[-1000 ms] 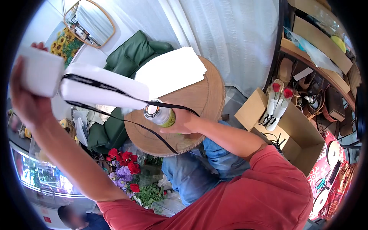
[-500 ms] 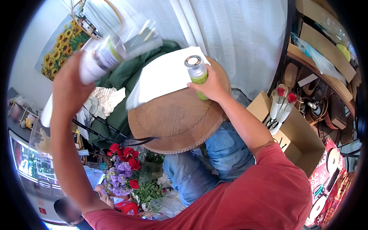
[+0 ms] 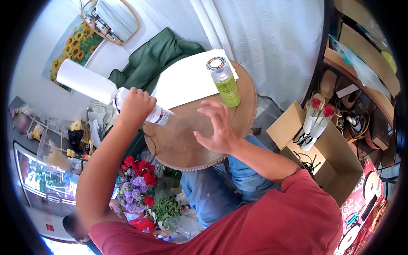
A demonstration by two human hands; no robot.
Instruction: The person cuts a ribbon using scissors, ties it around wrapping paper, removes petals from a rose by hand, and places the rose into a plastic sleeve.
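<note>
A green sofa (image 3: 157, 47) stands near white curtains (image 3: 272, 53) and a wall-hung mirror (image 3: 112, 20).

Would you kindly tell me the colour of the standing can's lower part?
The can's lower part is yellowish green, best seen in the head view.

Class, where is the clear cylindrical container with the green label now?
In the head view, the green-labelled container stands slightly right of centre on the round brown wooden table, beside the flat white sheets, just beyond the open right hand.
</note>
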